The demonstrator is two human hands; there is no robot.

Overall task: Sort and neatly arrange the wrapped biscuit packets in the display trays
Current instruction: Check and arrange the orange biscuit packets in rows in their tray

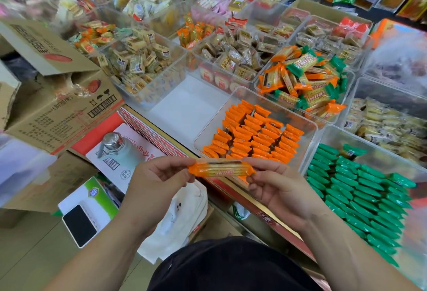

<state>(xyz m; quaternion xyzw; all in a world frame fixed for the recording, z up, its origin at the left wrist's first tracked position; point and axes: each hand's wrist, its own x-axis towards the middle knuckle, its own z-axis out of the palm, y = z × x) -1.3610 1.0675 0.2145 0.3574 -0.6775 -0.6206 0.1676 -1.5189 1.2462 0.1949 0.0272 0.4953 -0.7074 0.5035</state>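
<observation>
I hold one orange wrapped biscuit packet level in front of me, just short of the counter edge. My left hand pinches its left end and my right hand pinches its right end. Just beyond it a clear tray holds orange packets standing on edge in neat rows. To the right, another clear tray holds green packets in similar rows. Behind these, a third tray is heaped with mixed orange and green packets.
More clear trays of tan wrapped snacks fill the counter further back. Open cardboard boxes stand at the left with a bottle and a phone on boxes below. A bare white counter patch lies left of the orange tray.
</observation>
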